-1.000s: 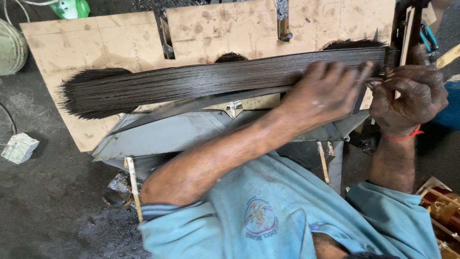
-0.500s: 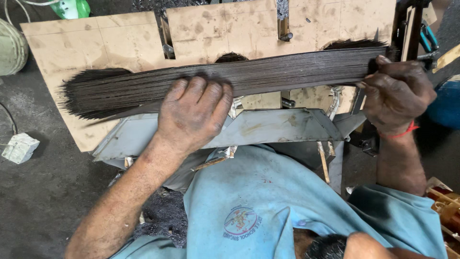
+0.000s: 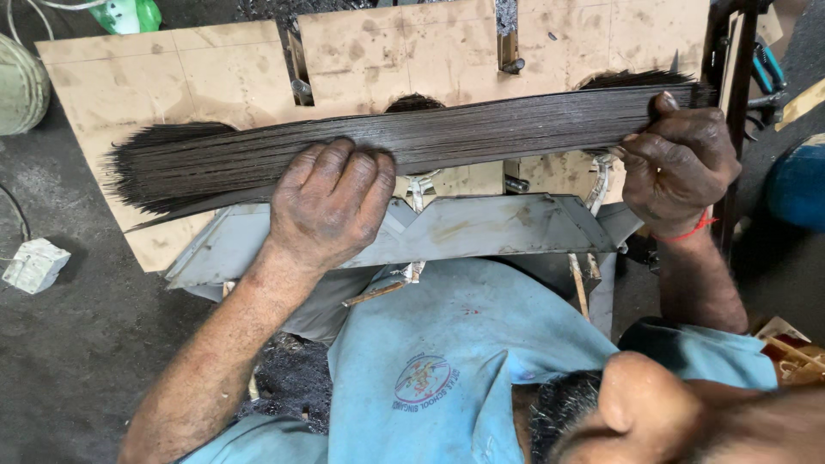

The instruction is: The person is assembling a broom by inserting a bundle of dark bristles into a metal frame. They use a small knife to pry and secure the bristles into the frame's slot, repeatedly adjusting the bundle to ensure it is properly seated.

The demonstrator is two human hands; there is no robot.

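- Dark bundle of thin sticks (image 3: 481,137) stretched between both hands.
- Left hand (image 3: 331,206) pressed flat, fingers spread, on its middle.
- Right hand (image 3: 679,163) clenched around its end.

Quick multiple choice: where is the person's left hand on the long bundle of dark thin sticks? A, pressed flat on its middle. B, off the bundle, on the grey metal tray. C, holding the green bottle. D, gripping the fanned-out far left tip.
A: the left hand lies palm down across the middle of the stick bundle, while the right hand grips its right end.
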